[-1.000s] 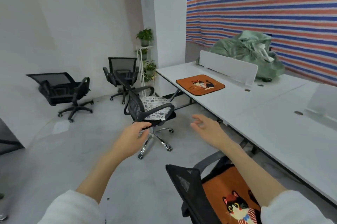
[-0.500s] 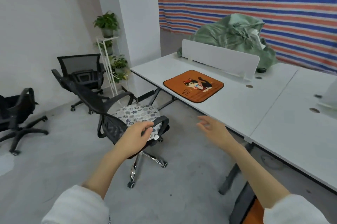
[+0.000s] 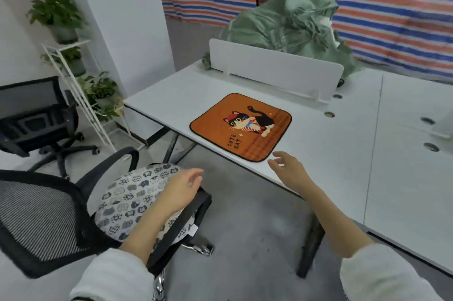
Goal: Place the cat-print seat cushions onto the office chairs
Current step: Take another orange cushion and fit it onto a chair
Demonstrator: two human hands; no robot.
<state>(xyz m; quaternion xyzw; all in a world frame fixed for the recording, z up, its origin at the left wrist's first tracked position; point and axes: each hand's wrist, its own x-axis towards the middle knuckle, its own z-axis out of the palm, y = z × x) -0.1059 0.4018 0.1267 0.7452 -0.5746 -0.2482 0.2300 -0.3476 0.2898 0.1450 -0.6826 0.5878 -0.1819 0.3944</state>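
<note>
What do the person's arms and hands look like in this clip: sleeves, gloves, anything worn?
Both hands, the left hand and the right hand, are bare, with no gloves, and no rings or watch show. The forearms are uncovered. Each arm has a white, soft-looking sleeve pushed up toward the elbow: left sleeve, right sleeve.

left grip [image 3: 182, 188] loose; right grip [image 3: 288, 169] loose

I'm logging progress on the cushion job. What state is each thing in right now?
Orange cushion: flat on the desk, untouched.
White cushion: on the near chair seat.
Far chair: no cushion visible.
Left hand: open, over the near chair's armrest.
Right hand: open, at the desk edge near the orange cushion.
</note>
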